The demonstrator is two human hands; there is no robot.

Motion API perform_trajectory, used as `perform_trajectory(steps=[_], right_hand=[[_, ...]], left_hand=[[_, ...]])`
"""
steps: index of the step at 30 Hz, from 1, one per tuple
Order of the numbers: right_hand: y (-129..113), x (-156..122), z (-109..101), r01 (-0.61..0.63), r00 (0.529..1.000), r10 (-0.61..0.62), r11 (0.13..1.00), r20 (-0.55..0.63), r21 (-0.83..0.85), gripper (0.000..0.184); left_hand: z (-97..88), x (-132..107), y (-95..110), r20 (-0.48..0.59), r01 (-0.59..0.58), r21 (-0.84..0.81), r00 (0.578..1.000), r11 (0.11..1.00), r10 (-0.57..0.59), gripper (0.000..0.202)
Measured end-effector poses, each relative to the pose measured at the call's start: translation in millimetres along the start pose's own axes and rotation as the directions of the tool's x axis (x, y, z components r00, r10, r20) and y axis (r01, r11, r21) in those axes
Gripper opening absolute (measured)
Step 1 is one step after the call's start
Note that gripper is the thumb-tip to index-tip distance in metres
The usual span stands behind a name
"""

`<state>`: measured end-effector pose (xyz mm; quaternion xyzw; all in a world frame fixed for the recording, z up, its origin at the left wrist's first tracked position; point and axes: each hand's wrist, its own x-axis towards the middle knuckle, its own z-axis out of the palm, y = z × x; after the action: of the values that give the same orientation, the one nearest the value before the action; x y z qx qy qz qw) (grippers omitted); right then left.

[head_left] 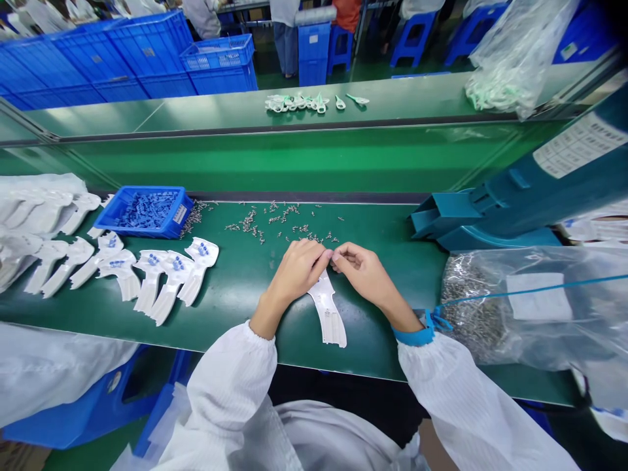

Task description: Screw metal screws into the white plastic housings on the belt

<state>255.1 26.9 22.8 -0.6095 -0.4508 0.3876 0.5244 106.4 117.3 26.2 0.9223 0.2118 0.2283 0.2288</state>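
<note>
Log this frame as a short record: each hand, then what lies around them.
Left hand: at the upper end of a white part
Right hand: fingertips close to the left's; anything pinched is unclear
Ahead: scattered metal bits
Left: blue tray of blue pieces; more white parts, some bearing blue pieces
Right: clear bag of metal bits

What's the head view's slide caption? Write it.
Bare left hand and bare right hand, close together over a curved white plastic part on a green tabletop.

your head-worn view faces forward and down over your nearby hands (300, 269), the bench (235, 307) and distant stools (420, 19).
</note>
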Motion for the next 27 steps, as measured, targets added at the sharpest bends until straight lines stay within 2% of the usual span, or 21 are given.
perform_trajectory(steps=[4,8,10,12,15,17,22,27], right_hand=[[-5,0,-4,-0.104,0.99,0.084,0.979,0.117,0.175,0.022],[-3,0,-2,-0.065,0.994,0.049,0.983,0.097,0.171,0.021],[0,-1,0,0.031,0.999,-0.034,0.997,0.039,0.075,0.016],[1,-3,2,0.17,0.984,-0.175,0.979,-0.028,-0.115,0.009],[1,-6,1,0.336,0.921,-0.384,0.864,-0.06,-0.374,0.004],[0,-7,0,0.384,0.896,-0.443,0.819,-0.043,-0.426,0.005],[0,-4,-1,0.327,0.919,-0.387,0.856,-0.075,-0.401,0.005],[5,0,-1,0.183,0.96,-0.227,0.952,-0.165,-0.246,0.004]], left_hand=[[-1.4,0,1,-0.003,-0.011,-0.017,1.0,1.0,0.011,0.036],[-1.0,1,2,-0.037,0.019,-0.061,0.999,0.998,-0.022,0.037],[0.0,1,3,-0.062,0.052,-0.097,0.996,0.994,-0.058,0.038],[1.2,2,4,-0.077,0.087,-0.141,0.992,0.986,-0.099,0.038],[2.7,3,6,-0.076,0.133,-0.203,0.986,0.97,-0.152,0.041],[3.3,3,5,-0.071,0.16,-0.226,0.981,0.961,-0.18,0.043],[3.2,3,2,-0.074,0.202,-0.2,0.973,0.959,-0.22,0.043],[0.4,3,2,-0.09,0.184,-0.194,0.975,0.963,-0.204,0.029]])
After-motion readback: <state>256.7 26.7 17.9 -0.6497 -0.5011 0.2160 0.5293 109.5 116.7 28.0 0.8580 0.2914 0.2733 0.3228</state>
